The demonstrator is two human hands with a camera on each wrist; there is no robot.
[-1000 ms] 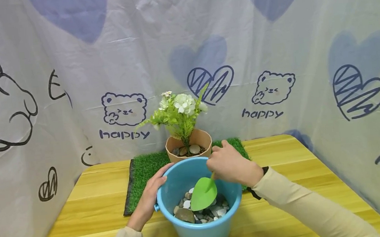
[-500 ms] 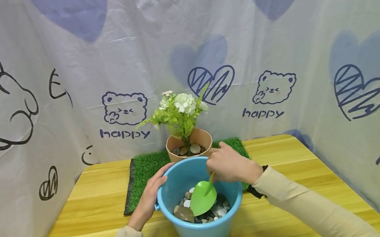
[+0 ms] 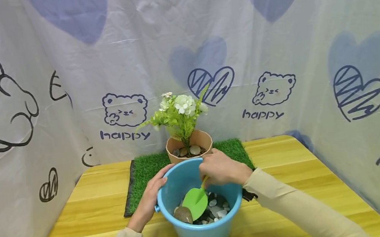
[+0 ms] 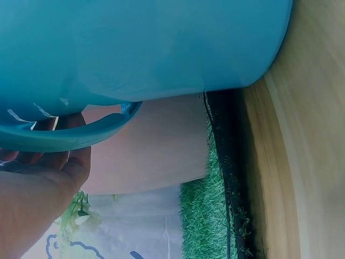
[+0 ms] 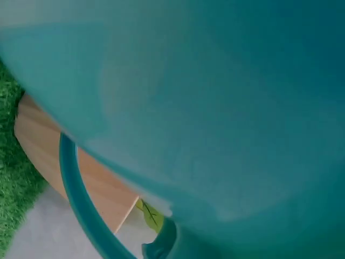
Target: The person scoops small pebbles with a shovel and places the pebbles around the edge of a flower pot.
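A blue bucket (image 3: 204, 236) stands on the table with pebbles (image 3: 217, 211) in its bottom. My left hand (image 3: 148, 197) holds the bucket's left rim, thumb at the lip. The left wrist view has its fingers (image 4: 78, 162) by the bucket's blue handle (image 4: 70, 137). Inside the bucket, my right hand (image 3: 223, 168) grips the yellow handle of a toy shovel (image 3: 195, 202). Its green blade is tilted down among the pebbles, against a large brown stone (image 3: 183, 214). The right wrist view shows the bucket wall (image 5: 205, 108) but not the hand.
Behind the bucket, a peach flowerpot (image 3: 173, 153) with white flowers (image 3: 185, 104) and stones stands on a green turf mat (image 3: 148, 167). The yellow wooden table (image 3: 88, 208) is enclosed by a printed white cloth (image 3: 201, 22) at the back and sides.
My right hand has moved left and slightly down, pushing the shovel's blade lower toward the brown stone, which has tipped up a little. My left hand keeps its place on the bucket.
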